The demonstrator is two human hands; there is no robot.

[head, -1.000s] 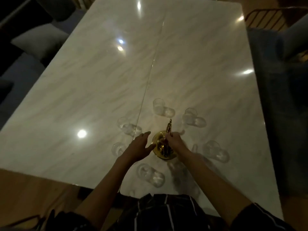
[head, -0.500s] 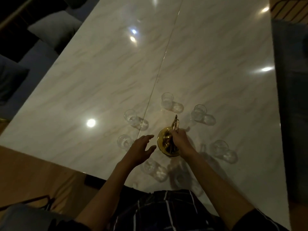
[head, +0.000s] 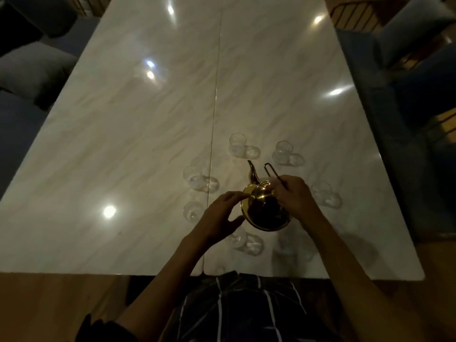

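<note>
The teapot [head: 265, 211] is polished gold metal with a round, squat body that is bright at its upper edge and dark with reflections across the middle. A slim curved spout [head: 252, 174] rises beyond the grip, pointing away from the person. The thin wire handle [head: 270, 171] forms a narrow loop and leans out past the knuckles. The right hand [head: 294, 197] is curled tight round the lower part of that handle, just right of the pot's body. The left hand [head: 219, 217] lies fairly flat, its fingertips touching the pot's left shoulder. Whether the base rests on the marble table [head: 138, 134] is unclear. Clear glasses [head: 238, 145] ring the grip on all sides.
</note>
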